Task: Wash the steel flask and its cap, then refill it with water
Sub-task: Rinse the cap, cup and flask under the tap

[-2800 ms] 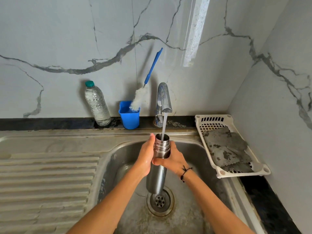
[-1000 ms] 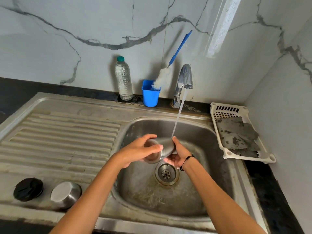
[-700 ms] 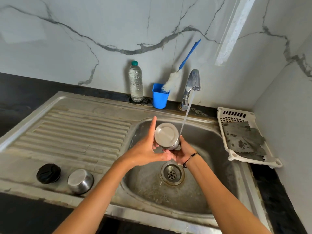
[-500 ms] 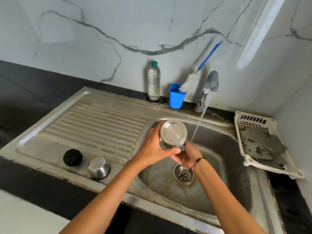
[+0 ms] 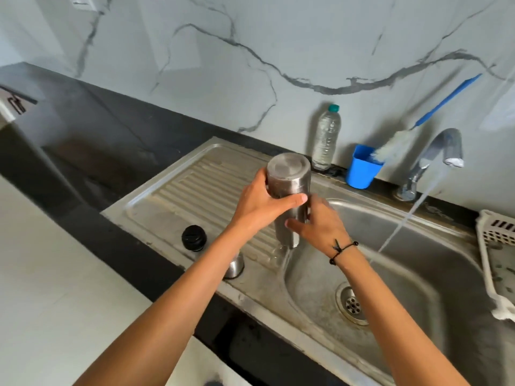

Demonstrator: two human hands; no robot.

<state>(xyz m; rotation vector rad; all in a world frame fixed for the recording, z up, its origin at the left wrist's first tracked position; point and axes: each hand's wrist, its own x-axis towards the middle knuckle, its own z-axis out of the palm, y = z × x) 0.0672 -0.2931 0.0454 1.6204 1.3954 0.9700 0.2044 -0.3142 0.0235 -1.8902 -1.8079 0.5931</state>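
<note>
Flask (image 5: 289,188) now upended leftward over sink (image 5: 418,274) edge, water draining, both hands (image 5: 260,207) (image 5: 320,227) gripping it.

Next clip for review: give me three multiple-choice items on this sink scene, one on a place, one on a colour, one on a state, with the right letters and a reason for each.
1. Where is the black cap?
A. on the draining board
B. in the white basket
C. in the blue cup

2. What colour is the plastic bottle's lid?
A. red
B. green
C. yellow

3. How is the steel flask held?
A. upright under the tap
B. lying in the basin
C. upside down, draining

Answers: 1 A, it lies on the ribbed draining board. 2 B, the lid looks teal green. 3 C, the left hand and right hand hold it base up while water runs from its mouth.
</note>
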